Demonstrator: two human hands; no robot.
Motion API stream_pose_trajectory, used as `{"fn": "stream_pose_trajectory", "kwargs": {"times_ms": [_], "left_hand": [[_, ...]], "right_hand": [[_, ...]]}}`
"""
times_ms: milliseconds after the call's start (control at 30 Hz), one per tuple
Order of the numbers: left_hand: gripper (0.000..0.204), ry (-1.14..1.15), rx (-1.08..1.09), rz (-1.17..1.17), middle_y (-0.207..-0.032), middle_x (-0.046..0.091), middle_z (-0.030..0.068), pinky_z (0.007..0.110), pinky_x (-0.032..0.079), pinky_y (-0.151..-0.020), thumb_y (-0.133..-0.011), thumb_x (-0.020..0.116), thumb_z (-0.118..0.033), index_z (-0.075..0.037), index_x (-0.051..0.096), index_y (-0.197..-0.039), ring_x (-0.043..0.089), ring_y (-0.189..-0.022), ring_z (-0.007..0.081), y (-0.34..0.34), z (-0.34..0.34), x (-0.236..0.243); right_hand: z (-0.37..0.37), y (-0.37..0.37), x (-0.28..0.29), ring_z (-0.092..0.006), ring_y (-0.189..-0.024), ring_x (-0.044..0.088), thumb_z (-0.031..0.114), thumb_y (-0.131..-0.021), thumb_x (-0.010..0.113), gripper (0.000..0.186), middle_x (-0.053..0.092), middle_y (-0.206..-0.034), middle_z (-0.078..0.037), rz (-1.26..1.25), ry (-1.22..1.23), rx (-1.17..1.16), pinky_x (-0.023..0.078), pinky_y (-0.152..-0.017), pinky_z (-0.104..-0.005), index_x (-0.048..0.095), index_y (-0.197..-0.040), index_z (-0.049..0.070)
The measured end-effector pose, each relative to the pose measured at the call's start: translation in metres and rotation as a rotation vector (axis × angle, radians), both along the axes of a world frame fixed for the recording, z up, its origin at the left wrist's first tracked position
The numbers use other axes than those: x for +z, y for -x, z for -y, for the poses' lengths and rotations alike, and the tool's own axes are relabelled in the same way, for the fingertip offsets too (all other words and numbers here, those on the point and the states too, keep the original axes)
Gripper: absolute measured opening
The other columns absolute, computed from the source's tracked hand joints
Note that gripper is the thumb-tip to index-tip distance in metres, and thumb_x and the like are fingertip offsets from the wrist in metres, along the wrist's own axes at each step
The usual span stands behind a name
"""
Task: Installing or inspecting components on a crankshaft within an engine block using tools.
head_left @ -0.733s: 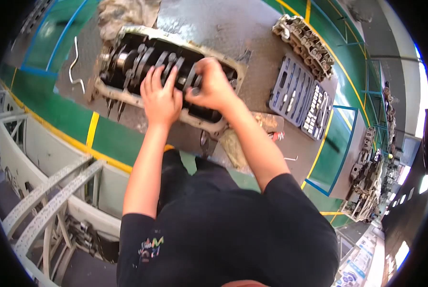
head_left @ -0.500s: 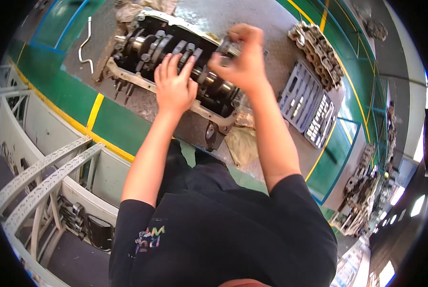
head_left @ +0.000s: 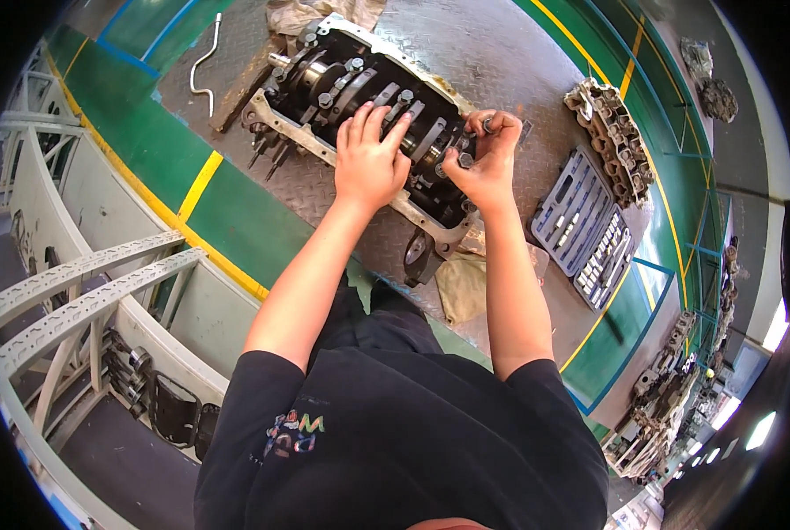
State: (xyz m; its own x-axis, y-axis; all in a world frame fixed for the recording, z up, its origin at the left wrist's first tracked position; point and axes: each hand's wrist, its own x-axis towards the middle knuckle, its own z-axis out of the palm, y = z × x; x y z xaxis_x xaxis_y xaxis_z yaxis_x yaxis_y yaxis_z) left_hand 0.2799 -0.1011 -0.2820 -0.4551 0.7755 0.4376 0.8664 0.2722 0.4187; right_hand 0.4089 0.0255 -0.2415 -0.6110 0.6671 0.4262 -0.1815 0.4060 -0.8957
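Since the earlier frame, the right hand [head_left: 487, 159] has come down with the cap [head_left: 466, 141] toward the shaft's right end, while the left hand [head_left: 373, 166] stays on the shaft [head_left: 313, 76]. Thumb and curled fingers of the right hand pinch the cap, which lies between them, a bolt head [head_left: 465, 161] showing beside the thumb. Whether the cap is fully seated cannot be told. Left of that grip, the left hand lies palm down, fingers slightly spread over the shaft's middle. Around and beneath both hands is the block [head_left: 293, 135], tilted across the view. Nearer the body than the right grip, a tan cloth [head_left: 461, 287] lies just beside the block. Right of the grip, well apart, are an open socket set [head_left: 580, 230] and, beyond it, a cylinder head [head_left: 611, 146]. Far left of both hands lies a bent rod [head_left: 202, 60].
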Motion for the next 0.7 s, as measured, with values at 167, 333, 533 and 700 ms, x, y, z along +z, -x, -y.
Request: {"fn": "stream_pose_trajectory", "kwargs": {"times_ms": [167, 333, 533, 700], "left_hand": [[0.05, -0.014, -0.008, 0.013, -0.133, 0.053, 0.0147, 0.052, 0.029, -0.111, -0.079, 0.06, -0.022, -0.016, 0.064, -0.129, 0.041, -0.134, 0.0336, 0.0, -0.001, 0.0], [0.049, -0.03, 0.001, 0.017, -0.132, 0.054, 0.0132, 0.051, 0.03, -0.111, -0.079, 0.059, -0.022, -0.015, 0.063, -0.127, 0.042, -0.133, 0.0326, 0.001, 0.0, -0.001], [0.047, -0.056, 0.009, 0.011, -0.131, 0.054, 0.0127, 0.051, 0.03, -0.111, -0.079, 0.059, -0.022, -0.012, 0.064, -0.125, 0.043, -0.132, 0.0324, 0.002, -0.001, -0.002], [0.047, -0.051, 0.018, 0.02, -0.13, 0.055, 0.0132, 0.051, 0.031, -0.11, -0.079, 0.059, -0.022, -0.011, 0.064, -0.124, 0.043, -0.132, 0.032, 0.0, -0.001, 0.0]], "right_hand": [[0.003, 0.002, -0.035, -0.0181, -0.095, 0.043, -0.01, -0.064, 0.07, 0.064, 0.038, -0.099, -0.006, 0.096, -0.092, -0.001, 0.033, -0.111, -0.0389, 0.031, -0.11, 0.01], [0.003, 0.006, -0.028, -0.0207, -0.091, 0.049, 0.004, -0.063, 0.084, 0.064, 0.05, -0.104, -0.009, 0.376, -0.173, -0.092, 0.045, -0.092, -0.0362, 0.042, -0.112, 0.005], [0.003, -0.006, 0.005, -0.0364, -0.107, 0.055, 0.028, -0.061, 0.09, 0.072, 0.057, -0.111, -0.017, 0.616, -0.498, -0.174, 0.046, -0.093, -0.0453, 0.05, -0.115, 0.001], [-0.002, -0.003, 0.006, -0.0388, -0.125, 0.048, 0.04, -0.058, 0.09, 0.09, 0.051, -0.132, -0.022, 0.806, -0.58, -0.153, 0.041, -0.105, -0.047, 0.053, -0.128, -0.003]]}}
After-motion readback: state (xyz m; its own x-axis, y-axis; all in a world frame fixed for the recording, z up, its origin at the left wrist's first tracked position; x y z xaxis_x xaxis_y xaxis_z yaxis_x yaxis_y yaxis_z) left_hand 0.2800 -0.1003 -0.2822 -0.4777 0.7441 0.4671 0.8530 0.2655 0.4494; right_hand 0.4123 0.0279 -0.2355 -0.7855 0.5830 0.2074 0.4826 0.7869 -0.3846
